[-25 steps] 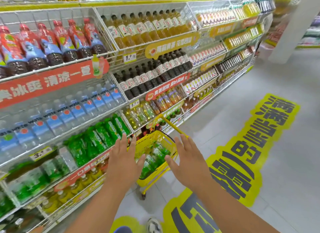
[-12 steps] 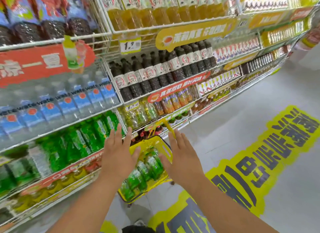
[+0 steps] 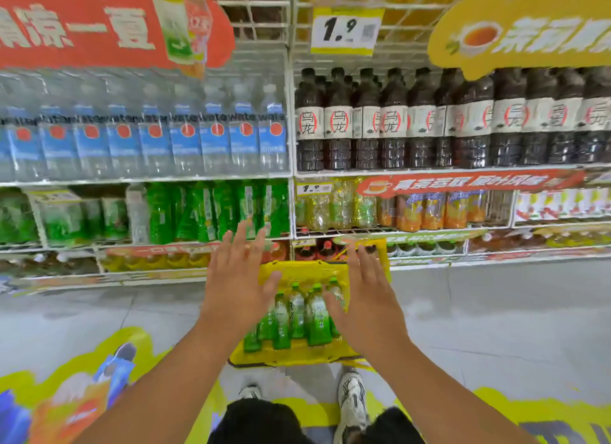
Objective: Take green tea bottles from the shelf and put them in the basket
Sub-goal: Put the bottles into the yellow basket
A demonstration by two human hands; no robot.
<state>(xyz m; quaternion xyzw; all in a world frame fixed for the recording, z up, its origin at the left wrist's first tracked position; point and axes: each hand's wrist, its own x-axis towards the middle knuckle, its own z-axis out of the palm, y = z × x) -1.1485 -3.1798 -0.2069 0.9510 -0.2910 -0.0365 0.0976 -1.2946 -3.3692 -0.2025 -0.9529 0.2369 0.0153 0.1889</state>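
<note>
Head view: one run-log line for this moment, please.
left hand: open, empty | right hand: open, empty | basket: holds green tea bottles | shelf: more left

So all you really see of the person is two bare forearms coming in from the bottom corners, no sleeves, no watch, no rings or bracelets that I can spot. The left hand (image 3: pixel 236 286) and right hand (image 3: pixel 370 306) are both bare too, no gloves. Lower down there's dark, black-looking shorts (image 3: pixel 264 422), a bit fuzzy at the edges. On the feet, white sneakers (image 3: pixel 352 399) with grey or dark panels and laces, kind of chunky runner style.
</note>
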